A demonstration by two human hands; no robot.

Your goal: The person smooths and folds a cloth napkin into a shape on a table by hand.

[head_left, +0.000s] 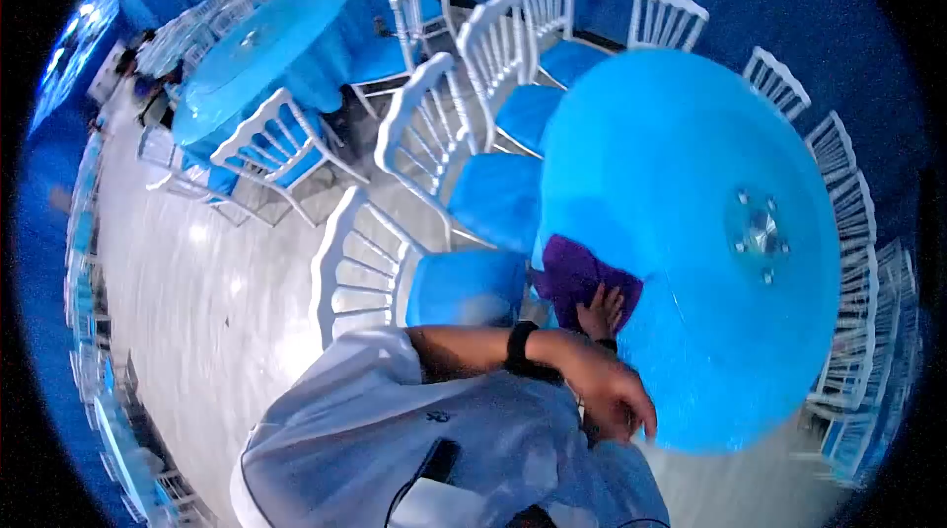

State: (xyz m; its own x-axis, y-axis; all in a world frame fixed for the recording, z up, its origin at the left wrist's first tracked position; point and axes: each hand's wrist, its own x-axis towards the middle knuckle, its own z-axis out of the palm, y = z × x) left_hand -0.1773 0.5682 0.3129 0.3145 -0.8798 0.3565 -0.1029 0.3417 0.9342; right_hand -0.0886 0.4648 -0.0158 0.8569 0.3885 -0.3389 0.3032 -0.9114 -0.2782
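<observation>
So the right hand point(601, 312) is spread flat on the purple cloth point(574, 276), near left edge of the blue table point(681, 173), probably keeping it pinned. Left hand point(614, 398) droops loosely; can't tell if it's gripping anything.

White chairs point(392, 123) and blue curtains point(838, 35) fill a hall with a pale, glossy floor point(187, 301).
The chairs have slatted backs, several with blue seat cushions point(493, 194); some stand around a farther round table point(286, 44) draped in light blue, a small object point(251, 37), too blurred to name, lying on it. A shiny centerpiece point(762, 230) sits at right with small bright pieces around it. At upper left, a bright blue-white panel point(79, 46) glows, and more chairs recede.
</observation>
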